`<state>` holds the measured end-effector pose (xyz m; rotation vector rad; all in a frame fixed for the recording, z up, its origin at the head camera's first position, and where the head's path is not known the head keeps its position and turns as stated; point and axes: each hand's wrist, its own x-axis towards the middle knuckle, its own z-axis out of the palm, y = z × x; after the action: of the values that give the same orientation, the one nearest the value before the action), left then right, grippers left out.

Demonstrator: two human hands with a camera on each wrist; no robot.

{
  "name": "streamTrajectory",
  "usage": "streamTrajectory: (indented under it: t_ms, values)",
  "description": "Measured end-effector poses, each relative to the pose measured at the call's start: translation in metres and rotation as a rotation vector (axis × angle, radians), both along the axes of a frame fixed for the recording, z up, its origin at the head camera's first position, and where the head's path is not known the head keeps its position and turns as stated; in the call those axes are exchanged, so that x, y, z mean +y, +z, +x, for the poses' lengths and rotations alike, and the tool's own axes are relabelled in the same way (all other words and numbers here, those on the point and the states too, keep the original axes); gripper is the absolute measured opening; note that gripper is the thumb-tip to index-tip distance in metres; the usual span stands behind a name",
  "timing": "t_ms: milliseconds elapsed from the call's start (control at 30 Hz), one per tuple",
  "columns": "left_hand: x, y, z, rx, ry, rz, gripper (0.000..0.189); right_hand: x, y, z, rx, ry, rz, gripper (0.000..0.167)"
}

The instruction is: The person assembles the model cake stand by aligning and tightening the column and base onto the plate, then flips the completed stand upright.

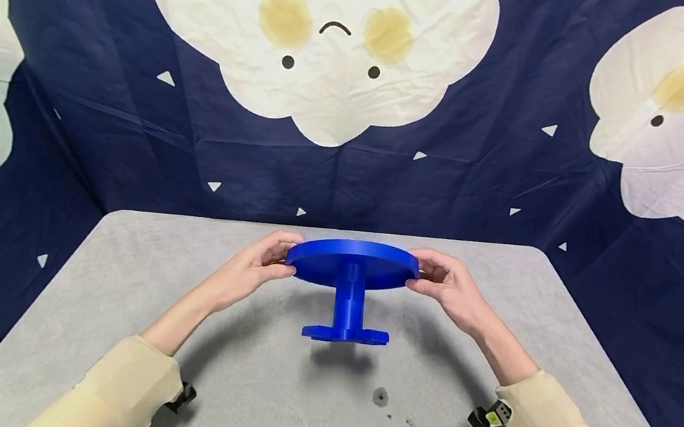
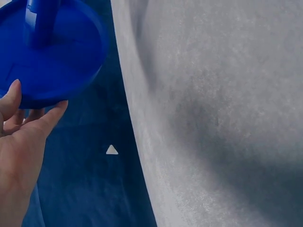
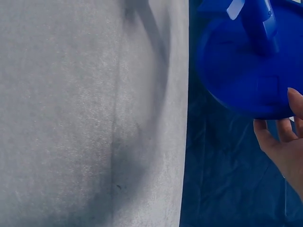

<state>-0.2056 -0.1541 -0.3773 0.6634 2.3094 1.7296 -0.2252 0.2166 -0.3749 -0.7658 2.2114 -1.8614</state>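
A blue pedestal stand (image 1: 349,306) is held up over the grey table, tilted so the underside of its round top faces me. Its column runs down to a flat, lobed foot (image 1: 358,335), and a shadow lies on the tabletop below. My left hand (image 1: 249,270) grips the left edge of the round top, thumb on the underside and fingers around the rim. On the opposite edge, my right hand (image 1: 451,289) holds it the same way. Both wrist views show the disc's underside (image 2: 61,68) with the column rising from it; in the right one, fingertips touch the rim (image 3: 236,106).
The grey table (image 1: 251,390) has a dark round spot (image 1: 380,396) and several small specks near its middle. Behind it hangs a navy cloth (image 1: 148,142) printed with white clouds and triangles. Small black devices (image 1: 181,397) sit at both cuffs.
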Motion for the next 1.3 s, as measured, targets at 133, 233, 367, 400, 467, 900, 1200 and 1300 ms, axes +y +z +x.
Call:
streamTrajectory:
  t_ms: [133,233,367,400,467,900,1200,1300]
  values:
    - [0.001,-0.002,0.000,0.022,-0.008,0.016,0.038,-0.001,-0.002,0.000,0.023,0.000,-0.023,0.038]
    - [0.002,-0.006,-0.002,0.059,-0.032,0.046,0.036,-0.001,-0.005,0.000,0.053,-0.001,-0.034,0.036]
    - [0.004,-0.010,-0.004,0.116,-0.078,0.087,0.035,-0.001,-0.009,0.000,0.084,0.019,-0.057,0.031]
    - [0.004,-0.011,-0.004,0.126,-0.086,0.092,0.035,-0.002,-0.010,0.000,0.089,0.024,-0.064,0.030]
    - [0.005,-0.012,-0.004,0.141,-0.095,0.095,0.034,-0.002,-0.012,0.000,0.100,0.037,-0.077,0.028]
    - [0.009,-0.012,-0.004,0.198,-0.127,0.107,0.030,-0.002,-0.017,0.000,0.119,0.045,-0.110,0.025]
    - [0.012,-0.011,-0.002,0.267,-0.108,0.082,0.031,-0.003,-0.019,-0.001,0.127,0.032,-0.132,0.023]
    - [0.013,-0.012,-0.001,0.283,-0.107,0.081,0.032,-0.003,-0.020,-0.001,0.136,0.030,-0.140,0.023]
